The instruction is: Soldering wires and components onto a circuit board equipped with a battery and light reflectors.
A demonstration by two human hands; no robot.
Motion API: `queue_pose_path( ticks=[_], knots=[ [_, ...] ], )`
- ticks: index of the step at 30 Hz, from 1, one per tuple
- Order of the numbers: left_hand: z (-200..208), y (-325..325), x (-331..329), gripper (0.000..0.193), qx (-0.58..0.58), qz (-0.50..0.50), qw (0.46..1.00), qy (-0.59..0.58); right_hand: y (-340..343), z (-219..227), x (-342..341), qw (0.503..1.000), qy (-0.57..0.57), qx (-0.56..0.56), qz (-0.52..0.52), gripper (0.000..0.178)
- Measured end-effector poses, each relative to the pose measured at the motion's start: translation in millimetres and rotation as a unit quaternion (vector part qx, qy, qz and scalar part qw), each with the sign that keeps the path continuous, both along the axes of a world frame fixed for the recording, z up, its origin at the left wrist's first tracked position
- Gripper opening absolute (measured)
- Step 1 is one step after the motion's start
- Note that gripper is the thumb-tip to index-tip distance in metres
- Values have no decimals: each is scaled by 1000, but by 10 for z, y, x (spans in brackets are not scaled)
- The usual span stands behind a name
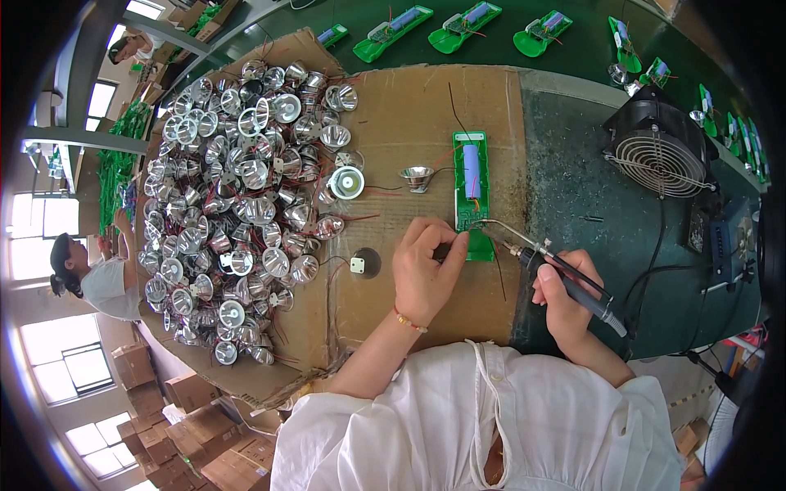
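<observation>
Where the dark green table (565, 147) spreads out before us, we see a brown sheet of cardboard (389, 106) covering its middle. On the cardboard's left part we find a big heap of shiny lamp cups (246, 172), many trailing thin red and black wires. Off to the right we have a black fan (659, 151) with a round wire guard, and along the far side we see a spaced-out row of green lamp cases (463, 29) fitted with batteries.

Near the middle, on the cardboard's right part, we see one green case (463, 196) lying open and lengthwise to us, its near end between the two hands. We see the right hand (565, 307) wrapped around a soldering iron (591, 303), its tip pointing left over the near half of the case. We see the left hand (430, 266) at the left edge of the case, thumb and forefinger close together; we cannot tell whether they pinch a wire. Inside the case we make out a pale purple battery (471, 172), and nearer to us a small circuit board (467, 221). Just left of the case we see a single lamp cup (417, 177). Smallest of all, we notice a beaded bracelet (409, 321) around the left wrist.
</observation>
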State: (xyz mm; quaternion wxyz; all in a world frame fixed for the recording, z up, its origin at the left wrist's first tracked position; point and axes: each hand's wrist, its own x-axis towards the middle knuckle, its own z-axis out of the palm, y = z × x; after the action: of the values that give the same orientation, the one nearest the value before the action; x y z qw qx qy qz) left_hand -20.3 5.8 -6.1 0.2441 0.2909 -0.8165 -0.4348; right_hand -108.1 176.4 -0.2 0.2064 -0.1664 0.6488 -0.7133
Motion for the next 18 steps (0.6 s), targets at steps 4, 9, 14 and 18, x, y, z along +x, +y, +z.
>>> queue_pose_path(
  ticks=[4,9,14,18],
  knots=[
    [3,-8,-9,13,-7,-2,1000,-1,43,9,-4,997,-11,-53,-49,14],
    [8,-15,6,14,-11,6,1000,-8,110,-13,-66,999,-12,-33,-27,12],
    [146,-29,-38,10,-33,-33,999,-22,239,-65,-145,997,-20,-31,-63,11],
    [240,-197,-11,12,-4,-66,990,-121,394,-109,-284,995,-16,-18,-95,12]
  ],
)
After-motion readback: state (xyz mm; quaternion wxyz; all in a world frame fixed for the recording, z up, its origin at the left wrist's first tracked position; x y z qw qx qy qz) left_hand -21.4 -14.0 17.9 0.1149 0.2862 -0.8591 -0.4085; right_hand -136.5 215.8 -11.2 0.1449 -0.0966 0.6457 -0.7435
